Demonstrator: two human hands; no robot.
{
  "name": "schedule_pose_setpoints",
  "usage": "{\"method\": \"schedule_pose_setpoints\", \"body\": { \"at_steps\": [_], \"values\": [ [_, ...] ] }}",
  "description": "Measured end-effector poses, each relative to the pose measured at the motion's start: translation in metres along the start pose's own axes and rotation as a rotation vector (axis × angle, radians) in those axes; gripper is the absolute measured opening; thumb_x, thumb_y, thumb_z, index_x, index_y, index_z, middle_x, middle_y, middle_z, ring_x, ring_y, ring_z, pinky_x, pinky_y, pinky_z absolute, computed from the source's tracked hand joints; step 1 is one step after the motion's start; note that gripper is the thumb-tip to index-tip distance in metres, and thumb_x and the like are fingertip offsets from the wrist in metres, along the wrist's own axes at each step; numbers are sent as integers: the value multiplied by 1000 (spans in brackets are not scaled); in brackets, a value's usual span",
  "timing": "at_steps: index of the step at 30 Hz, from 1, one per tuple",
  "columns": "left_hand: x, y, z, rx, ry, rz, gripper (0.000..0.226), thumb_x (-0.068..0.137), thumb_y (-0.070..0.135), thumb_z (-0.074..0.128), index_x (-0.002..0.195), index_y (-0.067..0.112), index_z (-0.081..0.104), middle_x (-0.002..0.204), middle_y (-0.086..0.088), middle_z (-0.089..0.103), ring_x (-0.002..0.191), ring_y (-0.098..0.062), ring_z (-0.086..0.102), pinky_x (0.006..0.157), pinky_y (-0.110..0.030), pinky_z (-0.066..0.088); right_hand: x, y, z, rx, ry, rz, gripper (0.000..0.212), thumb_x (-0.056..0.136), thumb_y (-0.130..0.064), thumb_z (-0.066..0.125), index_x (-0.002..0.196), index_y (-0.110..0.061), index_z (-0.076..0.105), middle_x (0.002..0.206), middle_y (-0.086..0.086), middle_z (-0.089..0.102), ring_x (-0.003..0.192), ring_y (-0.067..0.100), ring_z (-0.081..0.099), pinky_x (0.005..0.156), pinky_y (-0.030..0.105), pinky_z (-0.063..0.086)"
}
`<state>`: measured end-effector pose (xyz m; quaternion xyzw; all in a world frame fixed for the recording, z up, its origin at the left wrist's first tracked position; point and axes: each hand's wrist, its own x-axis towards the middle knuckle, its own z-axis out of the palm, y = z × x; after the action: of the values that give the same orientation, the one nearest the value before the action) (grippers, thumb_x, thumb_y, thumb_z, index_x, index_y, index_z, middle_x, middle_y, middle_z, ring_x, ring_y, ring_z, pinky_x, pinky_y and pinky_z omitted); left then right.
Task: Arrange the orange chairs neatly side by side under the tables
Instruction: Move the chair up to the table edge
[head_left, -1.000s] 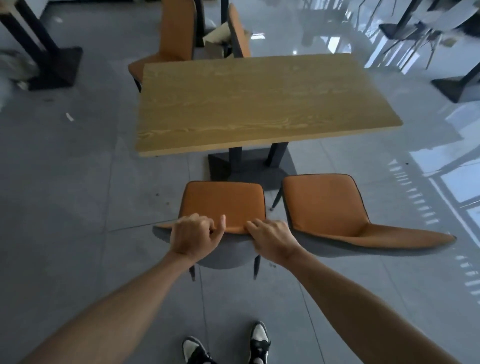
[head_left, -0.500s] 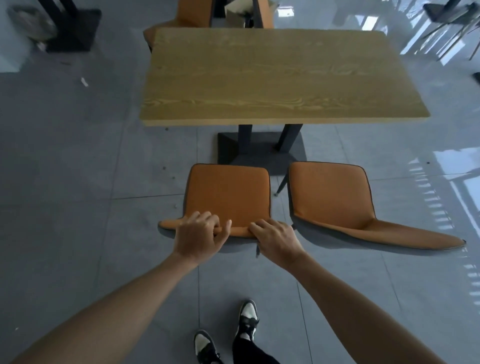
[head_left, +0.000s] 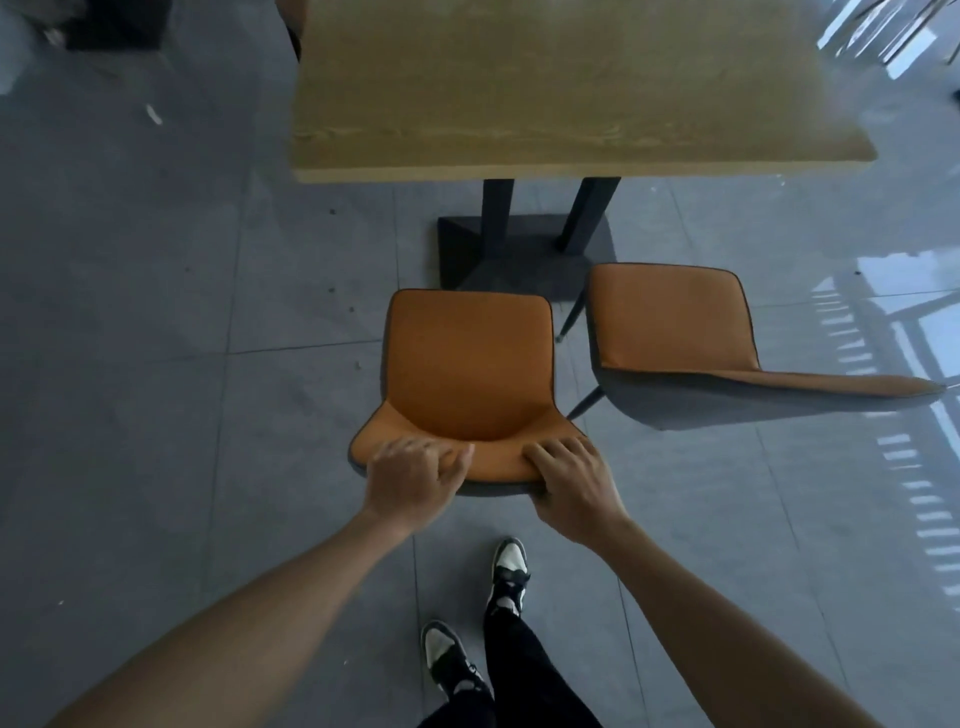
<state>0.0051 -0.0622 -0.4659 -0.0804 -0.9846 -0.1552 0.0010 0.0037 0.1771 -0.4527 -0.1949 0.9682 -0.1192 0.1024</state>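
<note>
From my head view, the wooden table (head_left: 571, 88) fills the top of the scene, its near edge running across above the black pedestal base (head_left: 519, 254). The orange chair I hold (head_left: 467, 364) stands on the grey tiled floor (head_left: 156, 415) just short of that base, its seat front near the base's near edge and not yet under the tabletop. Between the seat front and the table's near edge the base and its two posts show. A second orange chair (head_left: 675, 322) stands just beside it on my right, apart by a narrow gap, its backrest turned out toward the right. To the left of my chair the floor lies open.

My left hand (head_left: 410, 478) has its fingers curled over the top edge of the backrest near its left corner, the thumb stretched toward the middle. My right hand (head_left: 571, 478) grips the same edge near the right corner, fingers on top and thumb tucked beneath. Both forearms reach forward nearly straight. My black-and-white shoes (head_left: 509, 566) stand on the floor behind the chair.
</note>
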Motion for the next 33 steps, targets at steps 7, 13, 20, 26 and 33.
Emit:
{"method": "schedule_pose_setpoints", "body": {
  "at_steps": [7,13,20,26,33],
  "values": [
    [4,7,-4,-1,22,-84,55,97,42,34,45,25,38,44,10,34,40,-14,35,51,-26,23,-1,-5,-6,81,-4,-13,60,74,-53,55,126,-24,61,117,-4,69,106,21,60,96,41,43],
    [5,2,3,-15,37,-12,52,93,38,40,43,22,44,41,2,47,38,-18,41,49,-23,21,5,-1,8,259,103,109,40,89,-45,43,95,-21,75,94,-6,74,87,12,63,74,29,43],
    [32,-27,-2,18,-6,67,54,92,40,41,42,20,46,40,2,48,36,-18,43,46,-19,22,40,-25,25,211,366,352,36,77,-23,56,44,-14,47,44,-6,45,46,13,42,52,14,10],
    [85,-33,-7,13,79,14,57,91,39,40,38,18,46,36,2,39,34,-14,26,50,-15,9,95,-8,10,223,409,339,31,70,-20,53,42,-13,40,42,-7,36,43,12,35,46,21,8],
    [104,-23,-1,-3,23,-17,53,93,41,40,42,24,36,38,2,42,35,-14,29,50,-16,8,111,19,6,211,349,307,29,71,-21,54,44,-15,46,43,-5,38,44,12,38,41,23,18]
  ]
}}
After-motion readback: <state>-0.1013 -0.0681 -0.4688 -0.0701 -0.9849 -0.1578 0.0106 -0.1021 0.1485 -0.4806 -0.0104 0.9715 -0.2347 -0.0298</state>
